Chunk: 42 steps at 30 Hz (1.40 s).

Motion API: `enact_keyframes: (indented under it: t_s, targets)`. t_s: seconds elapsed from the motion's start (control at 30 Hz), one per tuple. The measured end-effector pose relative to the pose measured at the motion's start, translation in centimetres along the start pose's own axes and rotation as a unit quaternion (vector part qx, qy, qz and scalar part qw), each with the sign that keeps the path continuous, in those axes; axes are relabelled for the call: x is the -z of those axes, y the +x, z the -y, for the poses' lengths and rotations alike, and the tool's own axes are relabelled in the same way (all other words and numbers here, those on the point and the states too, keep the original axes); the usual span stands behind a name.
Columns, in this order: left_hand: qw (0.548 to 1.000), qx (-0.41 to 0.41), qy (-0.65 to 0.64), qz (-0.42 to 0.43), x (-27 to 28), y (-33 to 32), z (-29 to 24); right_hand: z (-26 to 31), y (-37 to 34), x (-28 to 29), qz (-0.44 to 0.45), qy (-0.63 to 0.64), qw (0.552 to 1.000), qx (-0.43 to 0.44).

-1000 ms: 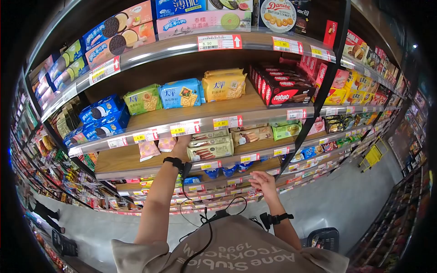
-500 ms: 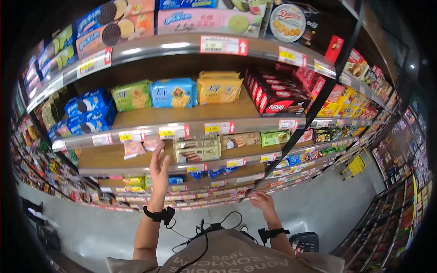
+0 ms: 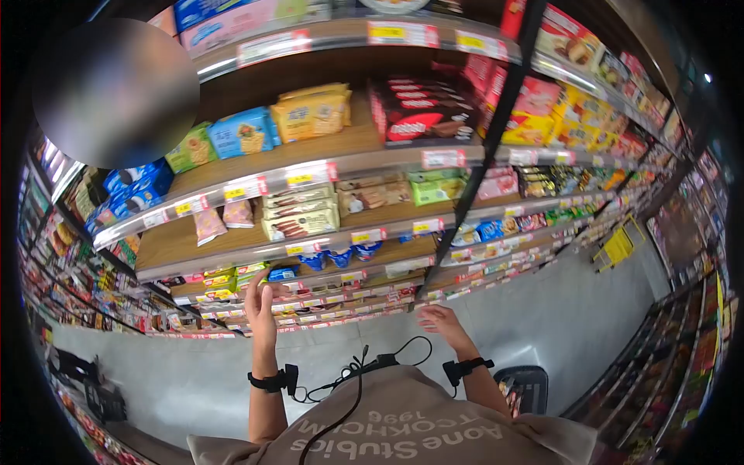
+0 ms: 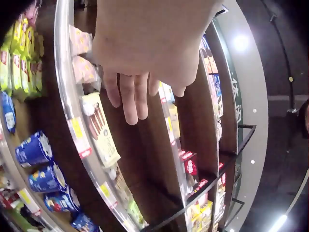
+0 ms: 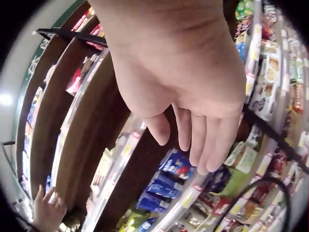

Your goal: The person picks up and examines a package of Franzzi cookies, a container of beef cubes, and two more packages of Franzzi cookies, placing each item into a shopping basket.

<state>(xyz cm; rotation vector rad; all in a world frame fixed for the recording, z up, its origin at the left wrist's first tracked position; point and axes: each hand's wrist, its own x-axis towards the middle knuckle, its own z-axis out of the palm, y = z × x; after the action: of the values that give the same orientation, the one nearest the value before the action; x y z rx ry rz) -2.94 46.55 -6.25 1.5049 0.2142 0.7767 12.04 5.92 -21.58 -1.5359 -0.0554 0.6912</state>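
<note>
In the head view the left hand [image 3: 262,304] is raised before the lower shelves, fingers loosely extended and holding nothing. Above it, cream FranZzi packs [image 3: 301,213] lie stacked on a shelf beside two small pink bags [image 3: 209,225]. The left wrist view shows the left hand [image 4: 145,53] with relaxed fingers, apart from the cream pack [image 4: 104,130]. To the right, the right hand [image 3: 446,324] hangs in front of the shelf unit with nothing in it. Its fingers are relaxed in the right wrist view, where the hand [image 5: 183,82] appears over blue cups [image 5: 164,183].
Higher up sit blue [image 3: 239,133] and yellow cracker packs [image 3: 312,113] and a dark nabati box [image 3: 422,112]. A black upright [image 3: 496,124] divides the shelves. A dark basket [image 3: 523,387] is at the lower right, and a yellow cart [image 3: 618,246] stands farther off.
The left hand has come away from the shelf by the cream packs and dropped lower, empty. The right hand stays nearly in place. The head view has shifted to the right.
</note>
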Motion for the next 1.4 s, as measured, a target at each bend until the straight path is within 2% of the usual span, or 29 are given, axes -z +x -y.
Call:
enact_keyframes:
  t_s: [0.1, 0.2, 0.23, 0.27, 0.3, 0.33, 0.37, 0.47, 0.53, 0.67, 0.77, 0.87, 0.93, 1.1, 1.17, 1.27, 1.4]
  targets:
    - [0.995, -0.017, 0.025, 0.095, -5.5, 0.3, -0.8, -6.9, -2.1, 6.2, -0.127, 0.037, 0.988, -0.078]
    - [0.986, 0.010, 0.071, 0.151, -11.0, -0.4, -1.3, -22.3, -6.4, 14.6, -0.257, 0.081, 0.948, -0.167]
    - [0.980, -0.034, 0.059, 0.188, -12.9, -0.6, -1.1, -27.5, -9.2, 17.6, -0.289, 0.019, 0.929, -0.231]
    - [0.972, -0.041, 0.052, 0.226, -14.6, -0.9, -0.9, -32.9, -12.6, 19.7, -0.308, -0.038, 0.901, -0.302]
    - [0.963, -0.049, 0.049, 0.261, -16.4, -1.3, -0.9, -37.0, -16.7, 19.8, -0.312, -0.091, 0.869, -0.374]
    - [0.957, -0.040, 0.043, 0.284, -18.3, -2.1, -1.0, -37.5, -21.0, 19.3, -0.338, -0.084, 0.858, -0.378]
    - [0.952, -0.032, 0.040, 0.301, -20.0, -2.9, -0.9, -39.6, -24.6, 19.0, -0.367, -0.023, 0.843, -0.392]
    - [0.933, 0.021, 0.023, 0.358, -25.3, -5.7, 0.8, -41.4, -33.3, 16.9, -0.391, 0.173, 0.814, -0.392]
    - [0.916, 0.040, 0.035, 0.396, -28.7, -7.8, 1.9, -43.1, -37.6, 15.4, -0.414, 0.200, 0.790, -0.407]
    - [0.866, 0.060, 0.030, 0.495, -36.8, -13.2, 0.7, -44.6, -43.0, 12.4, -0.444, 0.225, 0.753, -0.431]
    - [0.813, 0.071, 0.026, 0.577, -41.3, -15.5, 0.9, -46.2, -42.9, 10.6, -0.472, 0.285, 0.731, -0.403]
    - [0.757, 0.087, 0.038, 0.646, -45.3, -16.8, 0.9, -48.2, -40.3, 9.4, -0.483, 0.333, 0.730, -0.352]
    - [0.738, 0.101, 0.053, 0.665, -47.7, -17.2, 1.1, -46.0, -39.0, 8.9, -0.491, 0.354, 0.724, -0.330]
    - [0.712, 0.074, 0.066, 0.695, -53.3, -18.4, 0.9, -44.7, -35.8, 8.0, -0.497, 0.384, 0.711, -0.316]
    - [0.702, 0.090, 0.063, 0.704, -55.3, -18.8, 1.7, -43.9, -35.4, 8.4, -0.496, 0.381, 0.709, -0.326]
    - [0.683, 0.104, 0.048, 0.721, -58.6, -19.3, 1.7, -42.9, -35.4, 9.9, -0.497, 0.367, 0.709, -0.341]
    - [0.676, 0.069, 0.063, 0.731, -62.7, -18.8, 2.8, -42.7, -35.8, 13.2, -0.514, 0.331, 0.710, -0.349]
